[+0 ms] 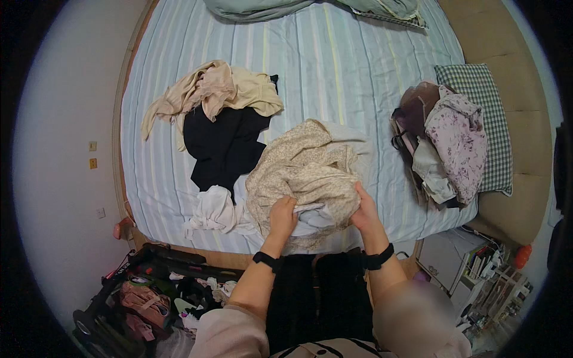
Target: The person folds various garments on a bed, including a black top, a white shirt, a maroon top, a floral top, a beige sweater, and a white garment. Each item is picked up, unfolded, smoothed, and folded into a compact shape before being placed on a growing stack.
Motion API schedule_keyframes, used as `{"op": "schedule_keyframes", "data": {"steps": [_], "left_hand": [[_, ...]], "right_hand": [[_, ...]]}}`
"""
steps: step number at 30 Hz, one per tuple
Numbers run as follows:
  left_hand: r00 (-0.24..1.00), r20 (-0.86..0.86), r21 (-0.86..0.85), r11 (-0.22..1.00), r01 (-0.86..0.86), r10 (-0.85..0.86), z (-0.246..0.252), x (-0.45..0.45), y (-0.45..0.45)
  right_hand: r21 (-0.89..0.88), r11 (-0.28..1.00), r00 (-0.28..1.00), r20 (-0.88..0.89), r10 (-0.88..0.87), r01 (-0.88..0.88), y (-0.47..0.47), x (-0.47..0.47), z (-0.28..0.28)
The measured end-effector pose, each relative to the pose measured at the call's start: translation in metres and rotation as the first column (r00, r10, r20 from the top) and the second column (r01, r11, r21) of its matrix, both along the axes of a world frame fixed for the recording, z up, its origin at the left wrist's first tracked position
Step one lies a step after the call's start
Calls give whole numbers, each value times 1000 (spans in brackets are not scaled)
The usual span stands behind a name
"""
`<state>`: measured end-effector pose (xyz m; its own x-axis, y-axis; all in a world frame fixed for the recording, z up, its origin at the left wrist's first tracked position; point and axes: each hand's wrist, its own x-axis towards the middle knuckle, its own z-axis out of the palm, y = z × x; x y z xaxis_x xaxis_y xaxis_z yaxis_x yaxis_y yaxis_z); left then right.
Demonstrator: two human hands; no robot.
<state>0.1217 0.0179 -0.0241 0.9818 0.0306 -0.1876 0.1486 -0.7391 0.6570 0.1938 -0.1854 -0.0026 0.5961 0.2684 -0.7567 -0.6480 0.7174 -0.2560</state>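
A beige garment with a small floral print [291, 165] lies bunched on the bed's near side, directly before me. My left hand [283, 218] grips its near edge, beside an opening where pale lining fabric [314, 219] shows. At the right side of the same garment, my right hand [365, 209] holds the cloth, some of its fingers hidden by the fabric. Just left of it lie a black garment [224, 143] and a crumpled white garment [217, 210]. Cream and pale pink clothes [215, 89] overlap the black one's far end.
The bed [309, 67] has a striped sheet. Folded clothes [456, 138] rest against a checked pillow [497, 134] by the padded headboard [528, 134]. A green quilt [259, 9] lies at the far edge. Down left stands a black-framed container of clothes [147, 300]; a white cabinet [441, 257] is lower right.
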Motion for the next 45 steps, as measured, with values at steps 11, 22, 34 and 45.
{"op": "schedule_keyframes", "data": {"steps": [11,22,34,45], "left_hand": [[555,647,-336,850,-406,522,154,-41,0],[784,609,30,992,124,-116,142,-62,-23],[978,205,-117,993,-6,30,144,-108,5],[965,255,-136,991,-20,54,205,-46,-4]], "right_hand": [[-427,904,896,400,194,-5,-21,0,46],[-980,-186,-44,-184,982,-67,55,-37,63],[-379,847,807,319,497,-372,-17,-51,104],[151,946,929,286,235,-286,-11,-104,215]]}}
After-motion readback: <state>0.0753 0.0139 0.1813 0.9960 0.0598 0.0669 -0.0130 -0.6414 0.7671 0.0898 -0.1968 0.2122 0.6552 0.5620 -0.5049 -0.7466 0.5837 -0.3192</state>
